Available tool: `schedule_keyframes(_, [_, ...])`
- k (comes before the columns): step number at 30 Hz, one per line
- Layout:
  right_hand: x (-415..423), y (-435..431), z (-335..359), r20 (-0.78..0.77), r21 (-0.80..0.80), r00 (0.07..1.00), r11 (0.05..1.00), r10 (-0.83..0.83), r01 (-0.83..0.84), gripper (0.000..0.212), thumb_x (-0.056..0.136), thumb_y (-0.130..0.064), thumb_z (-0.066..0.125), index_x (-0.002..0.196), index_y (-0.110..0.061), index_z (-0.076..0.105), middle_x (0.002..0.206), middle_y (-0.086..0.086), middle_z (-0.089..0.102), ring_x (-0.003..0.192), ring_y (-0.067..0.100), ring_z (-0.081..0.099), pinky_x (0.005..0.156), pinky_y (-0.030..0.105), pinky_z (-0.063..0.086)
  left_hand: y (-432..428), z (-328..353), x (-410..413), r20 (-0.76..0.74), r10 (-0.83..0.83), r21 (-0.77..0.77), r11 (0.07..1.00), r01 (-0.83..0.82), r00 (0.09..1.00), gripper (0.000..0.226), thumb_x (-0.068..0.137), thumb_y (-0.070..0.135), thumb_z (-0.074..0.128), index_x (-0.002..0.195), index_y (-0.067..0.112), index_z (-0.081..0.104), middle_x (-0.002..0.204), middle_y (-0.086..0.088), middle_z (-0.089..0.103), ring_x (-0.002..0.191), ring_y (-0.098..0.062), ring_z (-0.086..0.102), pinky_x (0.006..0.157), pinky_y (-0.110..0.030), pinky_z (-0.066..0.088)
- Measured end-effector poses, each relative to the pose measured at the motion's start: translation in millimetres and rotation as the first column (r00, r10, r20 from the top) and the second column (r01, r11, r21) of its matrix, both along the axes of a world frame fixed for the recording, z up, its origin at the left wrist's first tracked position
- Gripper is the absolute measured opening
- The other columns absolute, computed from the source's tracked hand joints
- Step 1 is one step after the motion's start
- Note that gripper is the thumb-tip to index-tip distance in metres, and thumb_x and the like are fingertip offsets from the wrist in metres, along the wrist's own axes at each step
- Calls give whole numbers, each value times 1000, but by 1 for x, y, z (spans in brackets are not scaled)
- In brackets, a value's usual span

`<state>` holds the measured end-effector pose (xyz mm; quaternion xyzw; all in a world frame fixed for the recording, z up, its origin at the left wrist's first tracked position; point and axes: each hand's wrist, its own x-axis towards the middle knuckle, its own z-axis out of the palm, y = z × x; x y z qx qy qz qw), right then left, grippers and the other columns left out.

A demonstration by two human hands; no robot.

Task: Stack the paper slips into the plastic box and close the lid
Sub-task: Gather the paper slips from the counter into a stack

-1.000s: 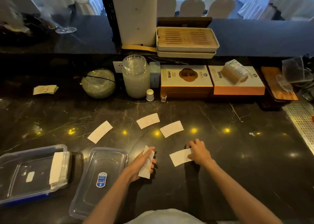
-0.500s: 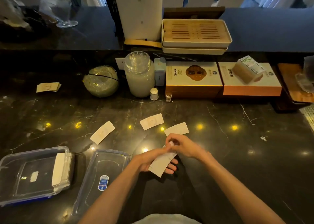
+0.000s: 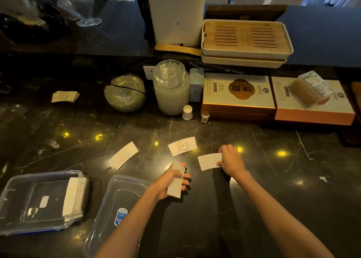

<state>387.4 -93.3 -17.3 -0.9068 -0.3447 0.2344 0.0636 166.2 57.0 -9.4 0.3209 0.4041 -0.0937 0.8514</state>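
Observation:
My left hand (image 3: 169, 181) grips a small stack of paper slips (image 3: 175, 180), held nearly upright over the dark counter. My right hand (image 3: 231, 161) pinches the right end of a white slip (image 3: 209, 161) lying flat on the counter. Two more slips lie loose: one (image 3: 182, 146) printed "love" just behind, another (image 3: 123, 155) to the left. The clear plastic box (image 3: 23, 203) sits at the near left with a stack of slips (image 3: 73, 199) leaning against its right wall. Its clear lid (image 3: 117, 203), with a blue sticker, lies flat beside the box.
A further pile of slips (image 3: 65, 96) lies far left. Behind the work area stand a glass bowl (image 3: 125, 92), a big glass jar (image 3: 171, 87), a small white cup (image 3: 187, 112), two gift boxes (image 3: 238, 95) and a wooden tea tray (image 3: 246, 38).
My right hand passed the earlier slip into my left hand's stack, then moved right and back onto another slip on the counter. The camera tilted down slightly.

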Motion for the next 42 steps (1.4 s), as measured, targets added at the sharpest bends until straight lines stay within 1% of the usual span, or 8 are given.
schedule_keyframes(7, [-6,-5,43,-605,443,786,873,125,203,11,93,-9,61,103,-7,59,93,0,59,83,19,58,70,23,48,4,0,12,-27,-93,-62,994,91,995,54,96,52,55,133,13,50,97,-15,65,81,-24,68,69,-34,61])
schedule_keyframes(14, [-46,58,61,-599,416,716,903,360,-106,11,88,-10,67,95,-18,67,102,2,65,99,16,61,84,35,51,11,8,5,87,-292,-194,933,304,952,72,85,66,63,129,10,58,109,-16,68,94,-27,68,85,-43,60])
schedule_keyframes(19, [-51,94,41,-486,407,831,912,272,-61,34,91,-15,65,124,-20,62,127,-1,58,116,13,53,95,18,43,23,0,-15,15,-34,-83,996,35,999,42,96,21,63,134,19,46,97,-15,69,75,-24,66,65,-36,58])
schedule_keyframes(25, [-23,118,12,-143,-33,976,985,163,-169,68,89,-24,68,148,-18,37,154,8,34,143,31,28,116,44,30,44,4,-32,18,136,-126,983,-132,991,52,92,0,48,139,23,47,97,-20,62,71,-26,61,62,-36,54])
schedule_keyframes(28, [-28,114,0,-52,48,990,990,134,-131,53,85,-26,73,131,-18,49,142,6,46,134,28,38,107,42,41,51,8,-34,-11,167,-89,982,-167,986,47,89,-4,45,133,14,44,100,-24,62,71,-28,61,61,-35,53])
schedule_keyframes(33, [-29,95,14,-498,402,862,906,96,132,10,98,-16,53,103,-22,59,104,0,62,102,23,59,82,32,48,58,8,-35,-61,202,-100,973,-208,977,37,96,11,54,131,9,44,94,-20,62,70,-25,61,59,-32,54])
schedule_keyframes(38, [-37,110,54,-638,341,643,904,424,-258,21,97,-15,55,117,-15,63,115,4,60,109,21,59,92,35,50,65,13,-39,13,74,-163,984,-71,997,63,93,64,49,126,11,51,110,-18,65,94,-27,66,73,-36,59])
schedule_keyframes(42, [-82,145,79,-564,360,642,855,519,-374,21,94,-13,58,114,-13,66,112,4,64,109,18,61,95,37,50,70,25,-57,79,-27,-168,985,40,997,80,85,71,56,128,4,62,115,-21,67,102,-31,68,86,-42,60])
